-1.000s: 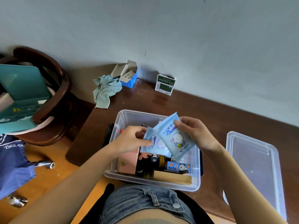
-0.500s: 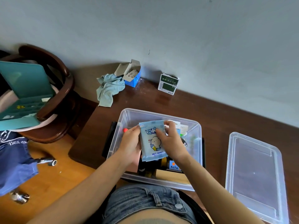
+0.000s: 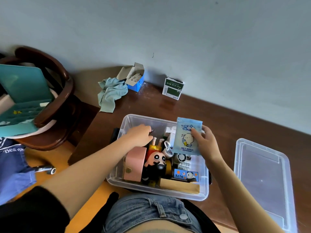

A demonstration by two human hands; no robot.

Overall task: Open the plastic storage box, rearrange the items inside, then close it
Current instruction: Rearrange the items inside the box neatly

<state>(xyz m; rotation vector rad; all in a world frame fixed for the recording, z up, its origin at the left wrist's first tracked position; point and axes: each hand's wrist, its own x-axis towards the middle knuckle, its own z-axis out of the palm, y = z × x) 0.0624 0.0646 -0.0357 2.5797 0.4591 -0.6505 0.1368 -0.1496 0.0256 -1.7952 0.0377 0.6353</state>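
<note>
- Head view: the plastic storage box [image 3: 204,190] sits open on the worktop [image 3: 218,118], its lid [image 3: 262,179] lying flat well apart to the right, so I judge the opening step done.
- My right hand [image 3: 206,143] pinches a wet wipes packet [image 3: 187,136] upright over the box's far right part, thumb across its front; that grip is closed on it.
- My left hand [image 3: 140,135] reaches down into the box's far left corner, fingers curled; whether this grip has hold of anything I cannot tell.
- Inside: a pink box [image 3: 133,163] at left, a cartoon figure [image 3: 156,161] beside it, a panda packet [image 3: 186,175] near the front.
- I judge rearranging is midway; placing the packet and closing the lid remain.
</note>
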